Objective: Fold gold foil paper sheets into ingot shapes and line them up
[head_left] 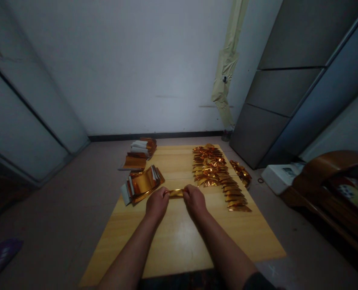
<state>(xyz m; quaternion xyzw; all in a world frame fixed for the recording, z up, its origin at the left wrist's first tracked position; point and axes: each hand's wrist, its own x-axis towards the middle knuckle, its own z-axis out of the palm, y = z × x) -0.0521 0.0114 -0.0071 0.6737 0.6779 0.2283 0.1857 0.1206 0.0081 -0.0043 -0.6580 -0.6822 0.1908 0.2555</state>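
My left hand (158, 203) and my right hand (194, 199) each pinch one end of a narrow strip of folded gold foil paper (176, 194). The strip stretches level between them, just above the table's middle. Left of my left hand lies a loose stack of gold foil sheets (144, 183) with pale backs. Behind it, more foil sheets (135, 162) rest at the table's left edge. To the right of my right hand, folded gold foil pieces (210, 165) overlap in rows, with a single line of them (234, 195) running toward me.
The wooden table (179, 241) stands before a white wall (136, 72). A grey refrigerator (266, 104) is at the back right. More gold pieces (241, 174) sit in a container beyond the table's right edge. Farther right are a white box (277, 177) and carved wooden furniture (326, 185).
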